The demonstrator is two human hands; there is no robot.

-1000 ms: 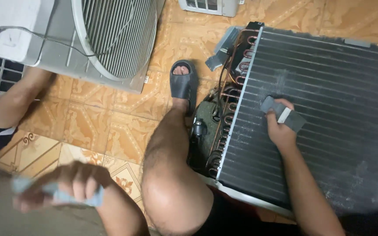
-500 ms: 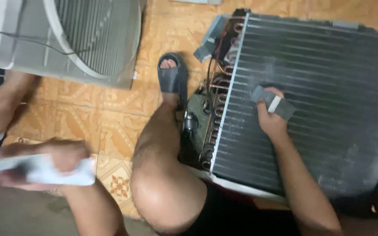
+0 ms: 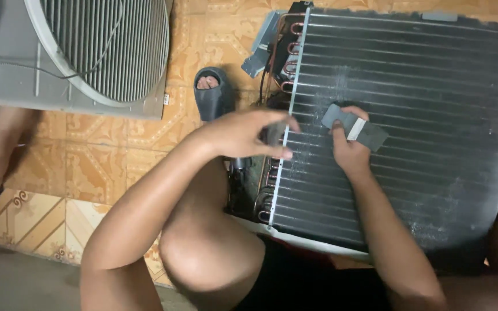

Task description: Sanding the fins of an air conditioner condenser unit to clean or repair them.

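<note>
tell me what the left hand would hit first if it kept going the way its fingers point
Probably the left edge of the finned coil, at its frame. The left hand points right with fingertips already about there; whether they touch is unclear, since height is hard to judge.

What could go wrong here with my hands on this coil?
1. The right hand presses a grey fin comb on the dusty condenser coil; a skewed stroke may bend the thin fins.
2. The left hand reaches to the coil's edge by the copper tube bends; sharp fin edges might cut fingers.
3. The sandalled foot sits close to the unit and is exposed.
</note>
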